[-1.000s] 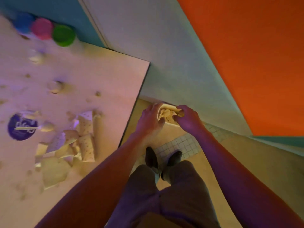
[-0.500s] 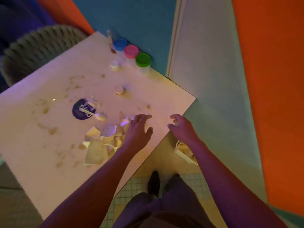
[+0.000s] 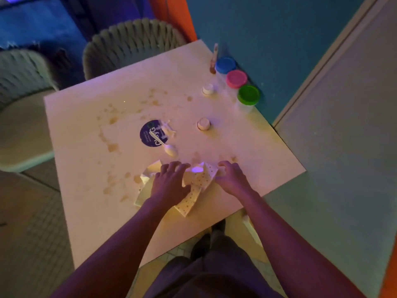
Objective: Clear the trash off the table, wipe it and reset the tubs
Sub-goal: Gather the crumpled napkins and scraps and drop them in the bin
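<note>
Left grip [image 3: 169, 181] flat on napkins [image 3: 193, 190], right grip [image 3: 233, 179] curled

- The left hand [image 3: 169, 181] covers part of the paper scraps [image 3: 193, 190].
- The bin [image 3: 250, 227] below the tabletop [image 3: 86, 158] edge is mostly hidden.
- The lid [image 3: 153, 136] print is unreadable.

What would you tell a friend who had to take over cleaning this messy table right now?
Left hand: lies flat on the pile of dotted paper scraps, fingers spread.
Right hand: fingers curled at the pile's right edge; whether it grips a scrap is unclear.
On the table: a dark round lid with a white plastic spoon across it, two small white cups, and brown stains.
The three tubs, blue, pink and green, stand in the far right corner.
Done: nothing visibly finished.
Left: bin the scraps, lid, spoon and cups, wipe the stains, reset the tubs.
</note>
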`<state>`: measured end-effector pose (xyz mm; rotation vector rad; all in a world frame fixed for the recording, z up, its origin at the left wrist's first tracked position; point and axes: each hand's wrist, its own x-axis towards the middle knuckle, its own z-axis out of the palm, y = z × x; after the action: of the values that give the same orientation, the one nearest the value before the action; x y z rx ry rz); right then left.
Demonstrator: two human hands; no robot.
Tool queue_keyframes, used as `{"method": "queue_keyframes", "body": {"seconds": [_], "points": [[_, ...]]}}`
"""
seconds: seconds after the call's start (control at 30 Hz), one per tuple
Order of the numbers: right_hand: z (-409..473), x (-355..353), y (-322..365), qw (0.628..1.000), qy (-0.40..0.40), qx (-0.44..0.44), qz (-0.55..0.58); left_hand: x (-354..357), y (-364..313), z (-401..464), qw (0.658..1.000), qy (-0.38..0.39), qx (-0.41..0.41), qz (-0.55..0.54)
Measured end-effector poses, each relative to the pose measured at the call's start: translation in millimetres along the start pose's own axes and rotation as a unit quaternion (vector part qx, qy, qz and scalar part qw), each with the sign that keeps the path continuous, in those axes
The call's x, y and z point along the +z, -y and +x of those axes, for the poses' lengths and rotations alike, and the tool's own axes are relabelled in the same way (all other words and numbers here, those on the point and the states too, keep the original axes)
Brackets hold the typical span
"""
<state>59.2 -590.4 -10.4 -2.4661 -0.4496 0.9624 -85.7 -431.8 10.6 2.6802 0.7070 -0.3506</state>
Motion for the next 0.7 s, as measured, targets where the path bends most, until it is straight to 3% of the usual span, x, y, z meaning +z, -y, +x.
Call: {"method": "queue_keyframes", "body": {"seconds": [0.27,0.7], "points": [[37.6,-0.5,7.5,0.993,0.055,-0.043,-0.092,6.0,-15.8,18.8,0.998,0.005,-0.041,0.045],[66.8,-7.4,5.7,0.988,0.048,-0.113,-0.091,-1.6,-38.7,36.4,0.978,-0.143,-0.081,-0.130]]}}
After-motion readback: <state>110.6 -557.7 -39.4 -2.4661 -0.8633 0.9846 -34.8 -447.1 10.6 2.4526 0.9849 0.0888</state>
